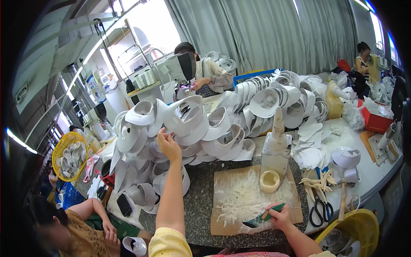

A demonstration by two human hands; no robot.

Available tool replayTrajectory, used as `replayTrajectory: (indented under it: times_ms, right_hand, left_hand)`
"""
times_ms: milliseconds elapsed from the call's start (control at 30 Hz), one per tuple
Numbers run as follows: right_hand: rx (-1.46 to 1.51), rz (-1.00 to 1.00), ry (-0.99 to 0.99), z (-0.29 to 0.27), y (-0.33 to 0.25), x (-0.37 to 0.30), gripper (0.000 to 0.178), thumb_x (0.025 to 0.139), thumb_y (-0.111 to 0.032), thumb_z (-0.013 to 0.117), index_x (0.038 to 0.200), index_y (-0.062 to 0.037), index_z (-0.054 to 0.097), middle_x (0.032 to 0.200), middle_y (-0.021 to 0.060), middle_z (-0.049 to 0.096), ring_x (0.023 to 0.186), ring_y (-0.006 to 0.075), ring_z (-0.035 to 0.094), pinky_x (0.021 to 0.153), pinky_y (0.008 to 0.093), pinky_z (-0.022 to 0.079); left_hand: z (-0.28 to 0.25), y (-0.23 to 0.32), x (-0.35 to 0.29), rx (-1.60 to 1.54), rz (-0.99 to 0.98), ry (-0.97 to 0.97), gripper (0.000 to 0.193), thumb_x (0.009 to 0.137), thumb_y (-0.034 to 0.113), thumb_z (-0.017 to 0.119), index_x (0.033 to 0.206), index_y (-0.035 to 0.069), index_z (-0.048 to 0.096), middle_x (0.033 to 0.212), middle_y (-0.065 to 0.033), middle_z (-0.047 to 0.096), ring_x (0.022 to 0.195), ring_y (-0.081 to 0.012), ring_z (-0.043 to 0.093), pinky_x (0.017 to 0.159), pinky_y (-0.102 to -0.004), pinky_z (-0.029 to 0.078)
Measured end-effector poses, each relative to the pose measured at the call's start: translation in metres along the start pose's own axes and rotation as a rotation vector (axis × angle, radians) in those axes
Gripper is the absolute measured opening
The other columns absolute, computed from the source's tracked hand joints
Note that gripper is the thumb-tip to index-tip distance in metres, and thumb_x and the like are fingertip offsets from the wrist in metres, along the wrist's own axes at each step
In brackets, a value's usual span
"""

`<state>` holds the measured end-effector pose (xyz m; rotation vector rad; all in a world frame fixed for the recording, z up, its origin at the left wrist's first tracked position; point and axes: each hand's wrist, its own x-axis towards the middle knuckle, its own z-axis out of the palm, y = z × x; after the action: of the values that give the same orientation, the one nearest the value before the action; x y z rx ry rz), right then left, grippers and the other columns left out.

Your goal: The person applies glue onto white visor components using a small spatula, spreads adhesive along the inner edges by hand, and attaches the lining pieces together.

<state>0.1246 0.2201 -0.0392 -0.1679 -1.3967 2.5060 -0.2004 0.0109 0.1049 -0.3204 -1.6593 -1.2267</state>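
Student: How did the hands stand, and where was the visor?

Instructor: The left hand (170, 147), raised, was bent and partly spread. The visor (190, 135) lay just beyond it, at the front of a white heap (222, 147); whether the hand touched or pinched it could not be told. The right hand (280, 217) was closed around a flat green tool (262, 217), probably a brush or scraper.

Student: How would each handle?

Instructor: The visor appeared light, springy at the band and easily creased at the brim; the band was the likelier hold. The tool appeared light and stiff, best held by its handle end, as shown, since residue from the board (233, 188) might make its working edge sticky.

Student: And the containers?

Instructor: Far left of the left hand, a yellow basket (55, 158) contained white visors; below it stood a blue crate (75, 199), its contents unclear. Directly ahead of the right hand, a cream cup (270, 190) stood on the board, its contents indistinct. To the right of that hand, a yellow tub (361, 222) contained white pieces; farther off, clear plastic bulged from a red box (376, 122).
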Motion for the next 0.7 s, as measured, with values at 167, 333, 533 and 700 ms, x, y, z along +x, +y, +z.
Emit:
replayTrajectory:
  times_ms: [167, 333, 533, 700]
  right_hand:
    - [0.025, 0.003, -0.007, 0.000, 0.000, 0.001, 0.009, 0.071, -0.002, 0.053, 0.077, 0.0035, 0.055, 0.054, 0.0029, 0.049, 0.035, 0.0036, 0.032, 0.031, 0.0175, 0.021]
    - [0.041, 0.018, -0.025, 0.001, 0.000, 0.000, 0.009, 0.071, -0.002, 0.053, 0.077, 0.0037, 0.055, 0.056, 0.0042, 0.051, 0.035, 0.0040, 0.033, 0.031, 0.0180, 0.022]
    - [0.134, -0.094, 0.074, -0.005, 0.006, 0.006, 0.011, 0.071, -0.006, 0.051, 0.078, 0.0027, 0.054, 0.061, 0.0066, 0.054, 0.037, 0.0076, 0.040, 0.035, 0.0209, 0.031]
    - [0.704, 0.036, 0.080, -0.031, 0.008, 0.012, 0.014, 0.075, -0.015, 0.049, 0.082, -0.0023, 0.051, 0.060, 0.0079, 0.054, 0.038, 0.0108, 0.043, 0.039, 0.0228, 0.035]
  left_hand:
    - [0.003, 0.000, 0.005, 0.111, -0.092, 0.012, 0.035, 0.066, -0.004, 0.048, 0.099, 0.004, 0.040, 0.077, -0.0059, 0.039, 0.067, -0.0171, 0.045, 0.061, -0.0266, 0.042]
    - [-0.008, 0.026, 0.024, -0.675, -0.897, 0.194, 0.041, 0.065, 0.000, 0.049, 0.103, 0.007, 0.035, 0.081, -0.0058, 0.038, 0.074, -0.0158, 0.041, 0.065, -0.0289, 0.040]
    - [-0.026, 0.029, -0.037, -0.320, -0.165, -0.093, 0.026, 0.063, -0.003, 0.052, 0.087, 0.003, 0.044, 0.076, -0.0033, 0.044, 0.066, -0.0114, 0.043, 0.060, -0.0246, 0.039]
    - [-0.071, 0.065, -0.129, -0.182, 0.012, -0.670, 0.020, 0.062, -0.001, 0.055, 0.081, 0.002, 0.051, 0.076, -0.0081, 0.051, 0.061, -0.0164, 0.049, 0.058, -0.0246, 0.040]
